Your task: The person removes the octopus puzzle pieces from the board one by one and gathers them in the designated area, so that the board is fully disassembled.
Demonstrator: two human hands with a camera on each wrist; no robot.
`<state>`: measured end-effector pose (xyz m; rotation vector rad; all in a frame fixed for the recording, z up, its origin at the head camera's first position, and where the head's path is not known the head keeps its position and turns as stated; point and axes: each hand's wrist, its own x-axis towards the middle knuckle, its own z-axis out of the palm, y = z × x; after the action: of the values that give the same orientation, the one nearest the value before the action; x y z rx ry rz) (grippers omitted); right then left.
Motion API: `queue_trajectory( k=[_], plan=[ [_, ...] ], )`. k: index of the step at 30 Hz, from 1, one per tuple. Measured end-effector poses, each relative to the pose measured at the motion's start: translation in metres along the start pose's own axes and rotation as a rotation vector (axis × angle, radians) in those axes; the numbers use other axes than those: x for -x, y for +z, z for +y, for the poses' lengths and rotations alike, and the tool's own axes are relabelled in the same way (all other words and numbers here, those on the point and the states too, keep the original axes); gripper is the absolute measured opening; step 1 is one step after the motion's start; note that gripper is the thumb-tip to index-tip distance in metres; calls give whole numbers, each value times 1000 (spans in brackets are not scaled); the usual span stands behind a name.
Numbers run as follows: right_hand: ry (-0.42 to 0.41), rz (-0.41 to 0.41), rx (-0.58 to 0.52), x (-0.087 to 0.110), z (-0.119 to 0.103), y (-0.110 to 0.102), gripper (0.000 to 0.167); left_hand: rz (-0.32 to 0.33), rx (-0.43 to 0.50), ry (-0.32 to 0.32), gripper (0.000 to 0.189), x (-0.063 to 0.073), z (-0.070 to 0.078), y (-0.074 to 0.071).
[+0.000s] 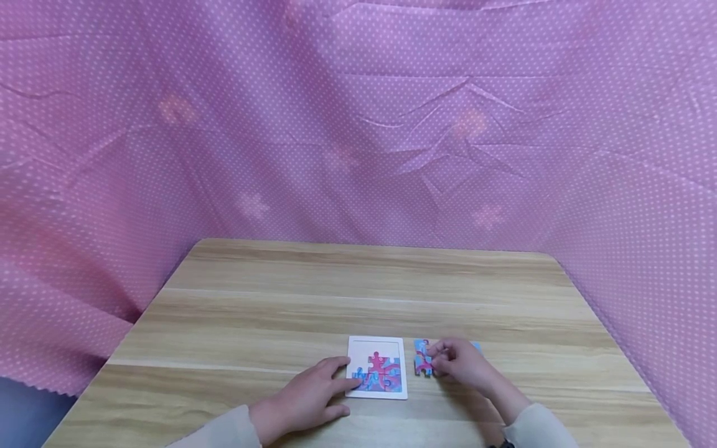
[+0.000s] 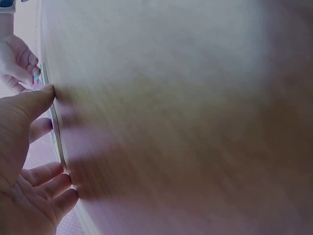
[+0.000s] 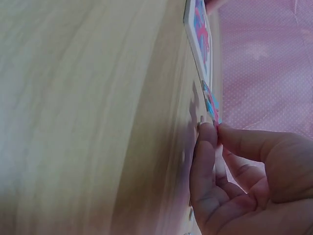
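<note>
A white square puzzle tray (image 1: 358,348) lies on the table, with pink and blue jigsaw pieces (image 1: 386,378) fitted together in its lower and right part. My left hand (image 1: 308,397) rests at the tray's left side, fingers loosely extended, one fingertip over the lower left pieces. To the right of the tray are loose jigsaw pieces (image 1: 419,356), partly covered by my right hand (image 1: 462,363). Thumb and forefinger of that hand pinch a small jigsaw piece (image 2: 35,81); its outline is mostly hidden by the fingers.
The wood-grain table (image 1: 252,298) extends behind and to both sides of the tray. A pink dotted curtain (image 1: 358,155) hangs around its back and sides. Another blue piece (image 1: 476,345) shows just behind the right hand.
</note>
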<state>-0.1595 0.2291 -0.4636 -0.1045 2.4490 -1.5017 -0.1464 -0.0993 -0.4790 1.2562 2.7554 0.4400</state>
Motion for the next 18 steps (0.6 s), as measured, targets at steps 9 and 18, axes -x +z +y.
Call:
queue_trajectory(
  k=[9,18],
  plan=[
    [7,27,23,-5,5,-1,14,16,-7,14,47,-3,-1,-1],
    [43,101,73,-11,5,-3,14,1,-4,-3,48,-8,-4,-2]
  ],
)
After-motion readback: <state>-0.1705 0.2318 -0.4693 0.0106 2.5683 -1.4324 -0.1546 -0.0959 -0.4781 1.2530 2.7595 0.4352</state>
